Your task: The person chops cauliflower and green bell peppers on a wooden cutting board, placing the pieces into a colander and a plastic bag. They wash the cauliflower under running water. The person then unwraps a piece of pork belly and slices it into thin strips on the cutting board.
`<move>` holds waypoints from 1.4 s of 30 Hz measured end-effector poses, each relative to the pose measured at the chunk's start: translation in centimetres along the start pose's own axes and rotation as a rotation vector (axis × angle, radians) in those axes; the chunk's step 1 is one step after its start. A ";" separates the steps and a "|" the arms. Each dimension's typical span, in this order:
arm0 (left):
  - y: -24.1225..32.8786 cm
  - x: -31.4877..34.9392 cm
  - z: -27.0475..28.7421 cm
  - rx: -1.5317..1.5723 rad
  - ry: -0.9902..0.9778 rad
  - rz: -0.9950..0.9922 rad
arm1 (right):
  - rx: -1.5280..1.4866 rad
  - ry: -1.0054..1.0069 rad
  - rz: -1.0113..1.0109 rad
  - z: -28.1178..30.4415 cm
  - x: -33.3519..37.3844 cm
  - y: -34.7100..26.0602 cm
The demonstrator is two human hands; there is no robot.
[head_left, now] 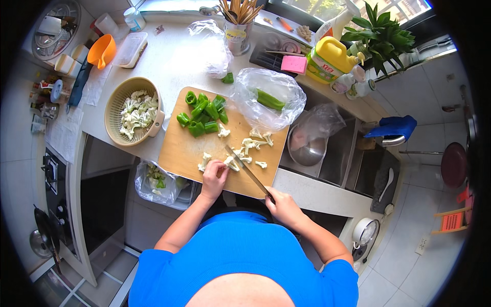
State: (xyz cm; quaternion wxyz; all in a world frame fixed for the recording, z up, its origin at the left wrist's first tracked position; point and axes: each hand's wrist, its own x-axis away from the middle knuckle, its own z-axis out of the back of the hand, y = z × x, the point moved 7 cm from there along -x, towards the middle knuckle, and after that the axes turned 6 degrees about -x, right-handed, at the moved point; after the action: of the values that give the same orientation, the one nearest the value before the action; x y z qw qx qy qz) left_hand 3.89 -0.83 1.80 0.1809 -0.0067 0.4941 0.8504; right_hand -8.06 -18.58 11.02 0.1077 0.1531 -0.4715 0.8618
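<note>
Right hand [283,207]: fingers wrapped round knife [248,171] handle, blade angled toward left fingers. Left hand [215,176]: fingers curled, pinning cauliflower [231,162] on board [179,151]. Done: cut florets just beyond the fingers; pepper pieces [202,113] farther off; colander [115,110] of florets far left on desk [169,61]. Left, apparently: the held piece; bagged pepper [269,100].

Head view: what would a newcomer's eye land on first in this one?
First the wooden cutting board at the counter's middle, with green pepper chunks heaped at its far end and white cauliflower pieces nearer. The right hand grips a knife angled across the board, while the left hand steadies a floret. Left of the board sits a beige colander of cauliflower.
</note>
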 end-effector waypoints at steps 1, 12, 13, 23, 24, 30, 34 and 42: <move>0.1 -0.2 0.0 -0.008 -0.008 -0.012 | 0.027 -0.030 0.003 0.3 0.7 -0.2; 0.2 -0.4 -0.2 0.002 -0.023 -0.027 | 0.121 -0.100 -0.095 -0.9 2.6 2.6; 0.2 -0.4 -0.2 0.001 -0.023 -0.024 | 0.095 -0.097 -0.117 -1.5 2.1 2.8; 2.7 -1.6 -0.6 -0.186 -0.166 -0.160 | -0.175 0.087 -0.105 -1.5 0.3 4.3; 3.5 -2.0 -0.8 -0.184 -0.201 -0.142 | -0.193 0.095 -0.102 -0.9 0.5 3.7; 1.7 -0.6 -1.0 -0.090 -0.327 0.072 | -0.124 0.064 -0.096 0.4 2.9 1.9; 1.7 0.2 -1.3 -0.010 -0.241 0.030 | 0.021 0.023 -0.012 0.6 4.2 1.9; 1.3 -0.3 -1.1 0.039 -0.103 -0.028 | 0.064 -0.071 -0.054 0.2 4.8 2.3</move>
State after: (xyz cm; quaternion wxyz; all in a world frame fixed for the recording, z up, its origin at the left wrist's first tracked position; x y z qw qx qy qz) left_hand 3.63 -2.46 2.34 0.2180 0.0335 0.5003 0.8373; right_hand -13.23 -19.77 11.04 0.1093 0.1994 -0.4429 0.8673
